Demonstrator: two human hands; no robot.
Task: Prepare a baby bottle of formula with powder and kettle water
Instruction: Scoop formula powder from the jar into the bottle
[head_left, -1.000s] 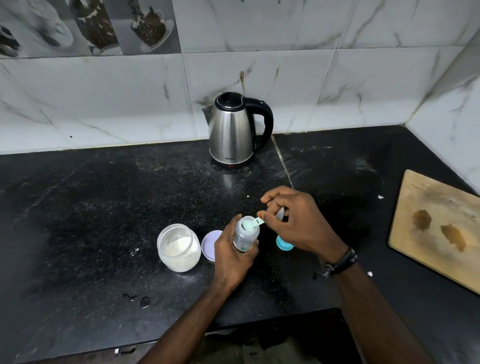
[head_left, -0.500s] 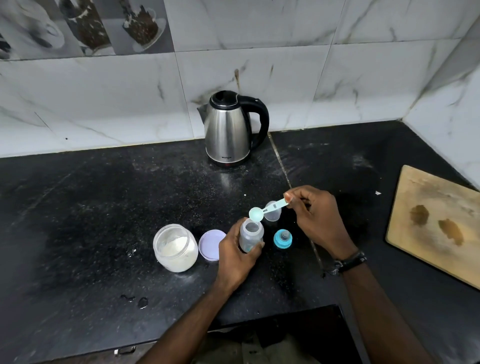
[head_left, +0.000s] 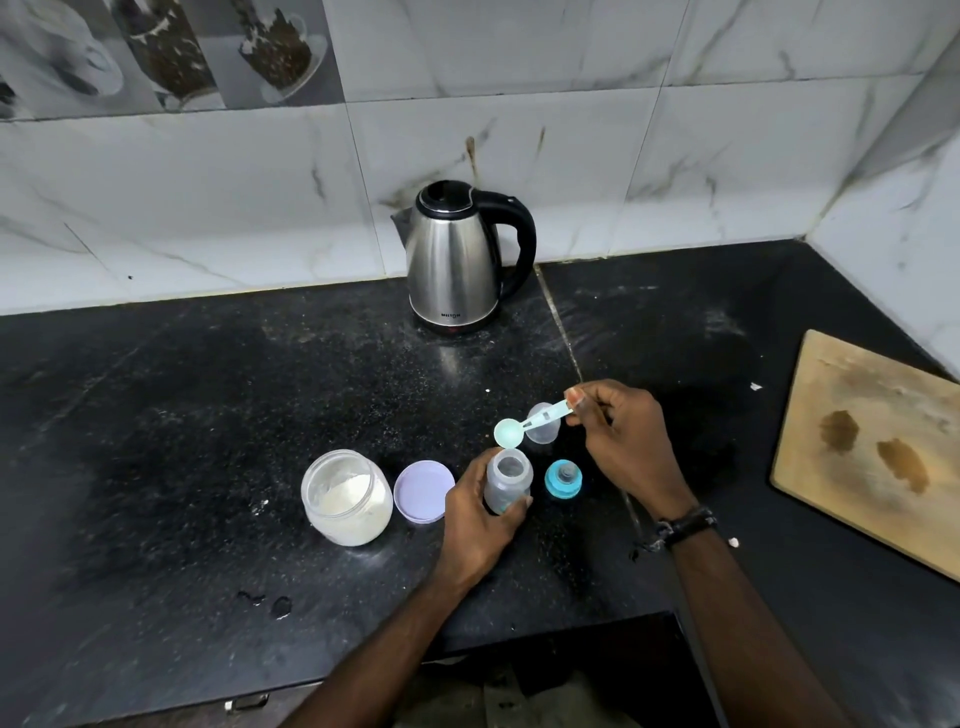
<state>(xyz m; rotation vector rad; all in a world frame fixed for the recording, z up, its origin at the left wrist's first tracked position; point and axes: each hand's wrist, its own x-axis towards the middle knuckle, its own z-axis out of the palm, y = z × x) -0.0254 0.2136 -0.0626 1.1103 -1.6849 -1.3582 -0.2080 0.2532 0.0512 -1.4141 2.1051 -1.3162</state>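
Lifted clear of the bottle mouth, the scoop, pinched by right-hand fingers, looked emptied; left-hand fingers gripped the bottle, apparently dosed.

Black speckled stone countertop, dusted with white powder, seam running front to back. Directly on it: steel kettle at back wall; open powder jar; lilac lid just beside; teal teat ring; clear cap; wooden board far right
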